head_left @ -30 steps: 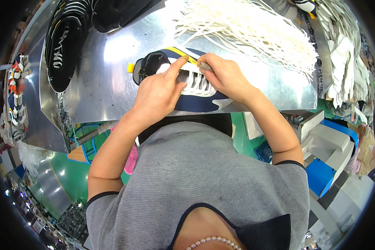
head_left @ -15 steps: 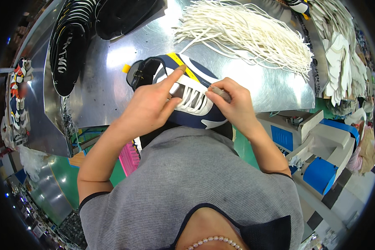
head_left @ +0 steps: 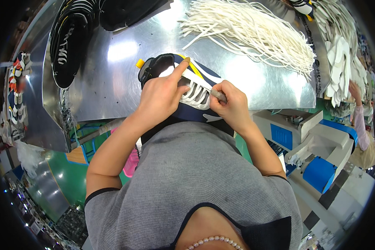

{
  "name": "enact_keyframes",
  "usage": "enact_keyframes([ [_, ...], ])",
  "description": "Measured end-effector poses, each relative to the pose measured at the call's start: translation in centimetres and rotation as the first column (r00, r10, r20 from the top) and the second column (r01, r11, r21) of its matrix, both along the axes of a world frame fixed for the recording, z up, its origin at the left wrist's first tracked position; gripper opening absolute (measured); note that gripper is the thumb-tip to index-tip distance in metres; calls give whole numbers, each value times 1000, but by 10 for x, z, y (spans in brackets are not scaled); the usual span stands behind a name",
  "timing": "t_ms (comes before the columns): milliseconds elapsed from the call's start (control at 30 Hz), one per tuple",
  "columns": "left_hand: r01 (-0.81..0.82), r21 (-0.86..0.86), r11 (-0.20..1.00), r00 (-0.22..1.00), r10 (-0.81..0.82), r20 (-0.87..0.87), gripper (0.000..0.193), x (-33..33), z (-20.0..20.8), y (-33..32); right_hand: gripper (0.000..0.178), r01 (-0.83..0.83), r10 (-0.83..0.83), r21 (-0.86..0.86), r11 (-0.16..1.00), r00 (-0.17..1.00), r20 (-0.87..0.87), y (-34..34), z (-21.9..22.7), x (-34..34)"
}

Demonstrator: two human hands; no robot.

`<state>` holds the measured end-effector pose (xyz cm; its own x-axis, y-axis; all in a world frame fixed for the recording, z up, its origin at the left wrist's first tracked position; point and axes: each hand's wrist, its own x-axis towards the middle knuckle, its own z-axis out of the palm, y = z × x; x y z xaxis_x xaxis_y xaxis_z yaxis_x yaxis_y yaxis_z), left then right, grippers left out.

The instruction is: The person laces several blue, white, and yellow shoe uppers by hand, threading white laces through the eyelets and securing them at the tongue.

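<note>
A navy, white and yellow shoe upper (head_left: 191, 113) lies at the near edge of the metal table, its heel with a yellow tab to the left. White lace (head_left: 192, 98) crosses its throat in several rows. My left hand (head_left: 161, 92) grips the upper from the heel side; its index finger stretches to the yellow stripe and its thumb bends in by the lacing. At the toe end of the lacing, my right hand (head_left: 232, 101) is closed in a pinch, with a greyish-brown wrap visible at its fingers. What is between those fingertips is hidden.
A long bundle of white laces (head_left: 254, 35) lies at the table's far side. Black shoe uppers (head_left: 68, 50) are stacked at the left. White pieces (head_left: 337, 62) hang at the right, near another person's arm (head_left: 361, 121). A grey and blue machine (head_left: 321, 166) stands below.
The shoe upper and my left hand have shifted slightly right. My right hand has drawn a little toward me. Another person's arm has come into view at the right.
</note>
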<state>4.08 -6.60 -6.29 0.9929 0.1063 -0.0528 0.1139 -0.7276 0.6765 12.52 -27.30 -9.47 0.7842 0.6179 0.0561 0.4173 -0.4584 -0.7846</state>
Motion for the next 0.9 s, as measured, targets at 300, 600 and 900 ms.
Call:
enact_keyframes([
  [300,141,-257,956,986,-113,120,68,-8,44,26,17,525,252,479,703,447,-859,-41,-9,24],
  [600,365,-38,930,884,-334,327,68,-8,81,27,51,505,639,552,663,1,-769,-32,-5,-39],
  [900,426,-110,898,894,-399,207,72,-5,85,19,53,266,617,660,702,236,-751,-52,-18,-54],
])
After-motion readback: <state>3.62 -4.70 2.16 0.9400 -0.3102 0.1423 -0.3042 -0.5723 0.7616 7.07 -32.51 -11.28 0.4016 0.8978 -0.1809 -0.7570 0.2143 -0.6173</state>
